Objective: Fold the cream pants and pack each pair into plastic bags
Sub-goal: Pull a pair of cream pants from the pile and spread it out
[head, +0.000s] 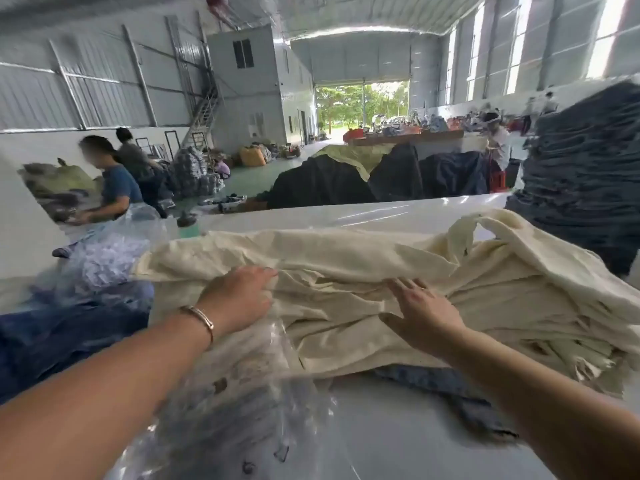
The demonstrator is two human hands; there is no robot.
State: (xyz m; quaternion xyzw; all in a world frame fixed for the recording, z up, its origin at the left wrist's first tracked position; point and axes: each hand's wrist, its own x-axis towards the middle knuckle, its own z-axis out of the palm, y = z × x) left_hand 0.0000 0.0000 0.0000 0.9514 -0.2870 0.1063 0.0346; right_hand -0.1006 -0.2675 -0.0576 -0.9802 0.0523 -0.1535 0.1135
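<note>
A crumpled pair of cream pants [346,258] lies spread across the white table [398,441], on top of a stack of more cream pants at the right [554,320]. My left hand [239,299] has its fingers curled into the cream fabric near the middle. My right hand [422,313] lies flat on the fabric with fingers spread. Clear plastic bags [242,393] lie under my left forearm, near the table's front.
Dark blue garments [69,337] lie at the left, with bagged light items [104,261] behind them. A tall stack of dark jeans [585,168] stands at the right. A blue garment [450,382] peeks from under the cream pile. People work at the far left.
</note>
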